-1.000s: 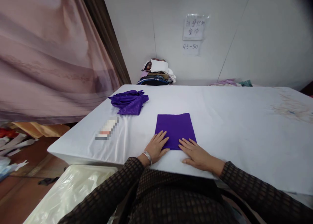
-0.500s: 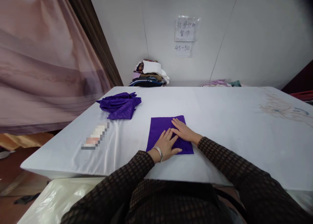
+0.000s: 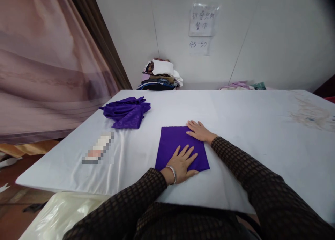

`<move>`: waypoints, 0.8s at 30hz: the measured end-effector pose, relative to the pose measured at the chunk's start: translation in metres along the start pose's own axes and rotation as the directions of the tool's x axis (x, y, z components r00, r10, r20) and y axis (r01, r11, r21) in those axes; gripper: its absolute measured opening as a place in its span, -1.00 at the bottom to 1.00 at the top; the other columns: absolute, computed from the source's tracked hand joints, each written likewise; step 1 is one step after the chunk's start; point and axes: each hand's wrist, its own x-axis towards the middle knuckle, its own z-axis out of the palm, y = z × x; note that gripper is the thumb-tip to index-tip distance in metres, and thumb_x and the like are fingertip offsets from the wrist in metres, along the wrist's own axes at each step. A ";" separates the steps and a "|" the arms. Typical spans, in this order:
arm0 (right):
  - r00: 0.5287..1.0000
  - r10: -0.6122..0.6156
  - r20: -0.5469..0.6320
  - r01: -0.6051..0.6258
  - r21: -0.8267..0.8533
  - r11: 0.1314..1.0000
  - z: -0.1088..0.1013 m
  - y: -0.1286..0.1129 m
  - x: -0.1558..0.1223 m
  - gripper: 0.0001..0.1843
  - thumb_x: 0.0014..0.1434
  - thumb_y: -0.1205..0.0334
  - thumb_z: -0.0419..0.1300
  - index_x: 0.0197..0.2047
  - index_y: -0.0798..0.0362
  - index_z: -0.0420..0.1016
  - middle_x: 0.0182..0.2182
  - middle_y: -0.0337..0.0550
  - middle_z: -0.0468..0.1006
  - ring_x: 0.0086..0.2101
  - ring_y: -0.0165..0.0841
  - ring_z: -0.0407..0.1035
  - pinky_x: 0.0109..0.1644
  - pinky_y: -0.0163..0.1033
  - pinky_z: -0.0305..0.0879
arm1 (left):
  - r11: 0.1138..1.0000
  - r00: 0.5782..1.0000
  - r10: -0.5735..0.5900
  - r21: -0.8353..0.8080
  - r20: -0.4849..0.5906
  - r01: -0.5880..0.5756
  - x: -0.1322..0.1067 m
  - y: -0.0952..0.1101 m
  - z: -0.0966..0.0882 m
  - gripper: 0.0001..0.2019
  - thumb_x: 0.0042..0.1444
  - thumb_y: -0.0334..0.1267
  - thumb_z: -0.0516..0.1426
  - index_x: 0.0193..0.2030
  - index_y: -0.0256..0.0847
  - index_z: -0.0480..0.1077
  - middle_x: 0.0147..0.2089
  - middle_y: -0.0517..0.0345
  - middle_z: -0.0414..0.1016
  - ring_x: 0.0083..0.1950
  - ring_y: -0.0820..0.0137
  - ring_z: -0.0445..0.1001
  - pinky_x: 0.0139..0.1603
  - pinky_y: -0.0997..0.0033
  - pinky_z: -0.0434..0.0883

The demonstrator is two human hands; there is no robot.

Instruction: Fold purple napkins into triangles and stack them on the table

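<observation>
A purple cloth napkin (image 3: 170,142), squarish and flat, lies on the white-covered table before me. On its lower part rests my left hand (image 3: 183,163), open, palm down with the fingers spread. My right hand (image 3: 199,131) is open too and presses flat over the upper right corner, hiding it. Neither hand grips anything. Away to the left, a loose heap of crumpled purple cloths (image 3: 127,112) lies near the table's left edge.
A pixelated phone-like object (image 3: 98,147) lies on the white tablecloth (image 3: 235,156) at the left. Behind the table are a stack of folded clothes (image 3: 161,75) and some lilac cloth (image 3: 237,85). A pink curtain (image 3: 47,58) hangs at the left; handwritten signs (image 3: 201,21) are on the wall.
My hands, close together before, have moved apart. The right slid up to the napkin's top right corner and the left came slightly down. The view has shifted a little.
</observation>
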 end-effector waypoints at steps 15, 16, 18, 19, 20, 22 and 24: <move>0.995 -0.059 -0.085 0.064 0.058 0.996 0.042 -0.085 -0.139 -0.20 0.26 -0.21 -0.14 0.39 0.10 -0.17 0.35 0.04 -0.12 0.32 -0.18 -0.26 0.33 0.08 -0.21 | 1.000 1.000 0.004 0.012 0.012 -0.004 0.001 0.001 0.002 -0.31 0.19 0.20 -0.14 0.37 -0.12 -0.06 0.41 -0.01 -0.04 0.42 0.11 -0.21 0.34 -0.15 -0.19; 0.993 -0.054 -0.104 0.059 0.040 0.997 0.046 -0.084 -0.146 -0.19 0.25 -0.20 -0.12 0.39 0.09 -0.19 0.35 0.05 -0.12 0.31 -0.16 -0.25 0.33 0.10 -0.20 | 1.000 1.000 0.004 0.021 0.010 -0.004 0.001 0.001 0.002 -0.31 0.19 0.20 -0.14 0.37 -0.12 -0.07 0.42 -0.01 -0.07 0.43 0.11 -0.21 0.34 -0.14 -0.19; 0.992 -0.048 -0.118 0.049 0.005 0.999 0.051 -0.082 -0.154 -0.18 0.25 -0.20 -0.11 0.40 0.10 -0.21 0.34 0.08 -0.07 0.31 -0.16 -0.23 0.33 0.11 -0.21 | 1.000 1.000 0.000 0.031 0.006 0.000 0.002 0.001 0.002 -0.30 0.19 0.21 -0.15 0.37 -0.11 -0.08 0.43 -0.01 -0.12 0.43 0.12 -0.22 0.34 -0.13 -0.19; 0.992 -0.048 -0.117 0.047 -0.012 0.999 0.052 -0.081 -0.156 -0.18 0.25 -0.20 -0.11 0.40 0.11 -0.21 0.33 0.08 -0.06 0.31 -0.16 -0.23 0.33 0.11 -0.21 | 1.000 1.000 -0.001 0.028 0.010 0.001 0.003 0.001 0.001 -0.30 0.19 0.21 -0.16 0.37 -0.11 -0.08 0.43 -0.01 -0.13 0.43 0.12 -0.23 0.34 -0.14 -0.20; 0.992 -0.048 -0.115 0.046 -0.025 0.999 0.052 -0.081 -0.156 -0.17 0.25 -0.20 -0.11 0.40 0.11 -0.22 0.33 0.09 -0.04 0.31 -0.16 -0.23 0.33 0.11 -0.22 | 1.000 1.000 0.001 0.018 0.021 -0.001 0.004 0.001 0.000 -0.30 0.18 0.22 -0.16 0.37 -0.11 -0.07 0.43 -0.02 -0.14 0.43 0.12 -0.23 0.34 -0.15 -0.20; 0.992 -0.044 -0.117 0.039 -0.041 0.998 0.051 -0.081 -0.156 -0.16 0.24 -0.22 -0.10 0.40 0.10 -0.23 0.33 0.10 -0.05 0.31 -0.15 -0.23 0.32 0.12 -0.22 | 1.000 0.999 -0.004 -0.013 0.040 0.005 0.005 0.000 -0.004 -0.28 0.16 0.24 -0.14 0.37 -0.11 -0.05 0.44 -0.04 -0.16 0.43 0.12 -0.23 0.34 -0.14 -0.18; 0.992 -0.046 -0.117 0.041 -0.047 0.998 0.050 -0.081 -0.156 -0.16 0.23 -0.23 -0.11 0.40 0.08 -0.23 0.34 0.09 -0.06 0.31 -0.14 -0.23 0.32 0.13 -0.22 | 0.998 0.998 -0.054 -0.035 0.040 0.056 0.000 -0.004 -0.007 -0.27 0.16 0.25 -0.14 0.36 -0.13 -0.01 0.43 -0.06 -0.16 0.43 0.12 -0.22 0.34 -0.11 -0.13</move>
